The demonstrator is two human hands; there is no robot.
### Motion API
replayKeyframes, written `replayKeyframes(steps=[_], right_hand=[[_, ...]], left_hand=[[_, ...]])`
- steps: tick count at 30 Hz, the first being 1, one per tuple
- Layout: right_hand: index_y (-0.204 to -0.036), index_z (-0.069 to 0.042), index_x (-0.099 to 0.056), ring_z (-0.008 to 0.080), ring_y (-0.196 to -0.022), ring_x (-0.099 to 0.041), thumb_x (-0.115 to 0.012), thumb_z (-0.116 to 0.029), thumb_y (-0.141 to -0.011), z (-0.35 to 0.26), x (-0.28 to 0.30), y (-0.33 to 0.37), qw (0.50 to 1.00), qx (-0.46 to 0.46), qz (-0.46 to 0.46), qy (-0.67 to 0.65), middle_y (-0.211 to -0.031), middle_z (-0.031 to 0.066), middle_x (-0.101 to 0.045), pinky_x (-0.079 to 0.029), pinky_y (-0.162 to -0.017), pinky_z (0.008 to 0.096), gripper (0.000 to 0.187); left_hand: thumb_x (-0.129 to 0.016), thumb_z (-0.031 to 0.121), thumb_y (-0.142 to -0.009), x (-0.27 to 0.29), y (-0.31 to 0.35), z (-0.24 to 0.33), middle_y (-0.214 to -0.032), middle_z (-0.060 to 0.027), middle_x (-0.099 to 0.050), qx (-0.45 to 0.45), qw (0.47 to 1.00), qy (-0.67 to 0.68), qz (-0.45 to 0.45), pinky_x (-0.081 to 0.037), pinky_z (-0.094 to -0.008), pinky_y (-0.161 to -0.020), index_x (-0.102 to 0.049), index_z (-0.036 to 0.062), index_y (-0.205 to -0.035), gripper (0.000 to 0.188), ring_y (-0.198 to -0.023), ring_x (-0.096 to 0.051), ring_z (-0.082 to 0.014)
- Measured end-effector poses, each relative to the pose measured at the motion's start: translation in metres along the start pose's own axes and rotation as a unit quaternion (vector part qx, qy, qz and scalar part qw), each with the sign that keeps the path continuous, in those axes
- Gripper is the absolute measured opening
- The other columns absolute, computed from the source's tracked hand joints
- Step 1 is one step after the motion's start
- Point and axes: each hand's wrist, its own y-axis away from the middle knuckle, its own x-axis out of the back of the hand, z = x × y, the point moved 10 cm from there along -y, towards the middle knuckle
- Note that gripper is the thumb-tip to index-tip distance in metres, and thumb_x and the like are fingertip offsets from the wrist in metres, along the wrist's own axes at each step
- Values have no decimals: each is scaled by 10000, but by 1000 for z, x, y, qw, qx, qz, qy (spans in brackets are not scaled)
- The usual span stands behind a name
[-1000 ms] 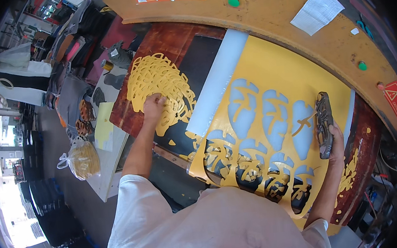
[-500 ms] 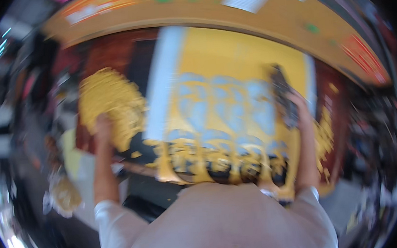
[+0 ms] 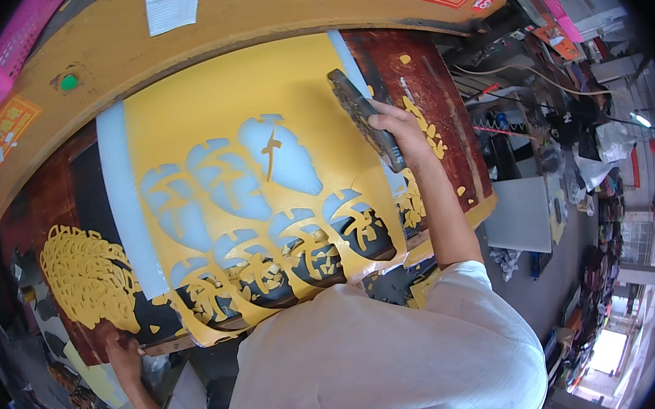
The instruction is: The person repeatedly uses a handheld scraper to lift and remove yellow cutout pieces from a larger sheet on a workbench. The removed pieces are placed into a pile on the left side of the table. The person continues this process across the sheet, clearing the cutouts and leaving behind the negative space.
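In the head view, the yellow sheet (image 3: 239,80) lies mid-frame over a pale cutting pad (image 3: 122,215), and the work looks partly done: seven sole-shaped openings show, three in an upper row and four along the lower edge. An uncut band spans the sheet's top, continuing down its right part, so some material seems left. The right hand (image 3: 403,129) is closed around a dark cutting die (image 3: 356,110), tilted over the sheet's right side, right of frame centre. The left hand (image 3: 125,358), well apart at lower left, is just below a pile of cut yellow pieces (image 3: 84,276); whether it grips anything, I cannot tell. A thin strip (image 3: 269,153) crosses the rightmost upper opening.
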Motion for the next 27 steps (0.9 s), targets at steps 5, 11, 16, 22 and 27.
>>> replayKeyframes(steps=[5, 11, 16, 22, 27], right_hand=[[-1442, 17, -691, 117, -883, -728, -789, -152, -903, 2, 52, 15, 997, 11, 74, 16, -1081, 72, -788, -578, -798, 258, 573], [-1458, 21, -676, 130, -937, -726, -781, -153, -908, 3, 57, 37, 997, 8, 82, 0, -1169, 86, -781, -581, -870, 278, 587], [-1437, -14, -710, 131, -1001, -721, -813, -89, -865, 22, 56, 37, 993, -18, 98, 67, -1262, 82, -762, -567, -945, 278, 586], [-1299, -49, -794, 450, -1385, -595, -888, -241, -720, 28, 4, -13, 896, 194, 72, 393, -1532, 322, -565, -491, -1160, 472, 617], [-1234, -83, -818, 513, -1296, -588, -892, -286, -700, 37, -43, -5, 807, 338, 86, 476, -1460, 298, -600, -501, -1085, 551, 576]], left_hand=[[-700, 111, -1011, -138, 80, 215, -1311, -238, -693, -51, 965, 160, -202, -596, -458, -930, -688, 22, -1348, 349, -1071, -745, -341], [-712, 281, -981, -280, 206, 577, -1536, -300, -556, -627, 765, 72, -131, -288, -530, -1291, -596, -43, -1440, 574, -1526, -445, -444], [-698, 341, -933, -314, 249, 589, -818, -122, -768, -721, 653, -15, -233, -516, -527, -802, -793, 97, -759, 315, -908, -748, -338], [-701, 333, -1001, -272, 206, 539, -826, -146, -735, -587, 684, 201, -384, -546, -495, -685, -767, 37, -849, 340, -760, -706, -363], [-766, 189, -961, -238, 142, 471, -857, -139, -733, -465, 800, 195, -326, -555, -447, -675, -735, 15, -848, 210, -789, -709, -350]])
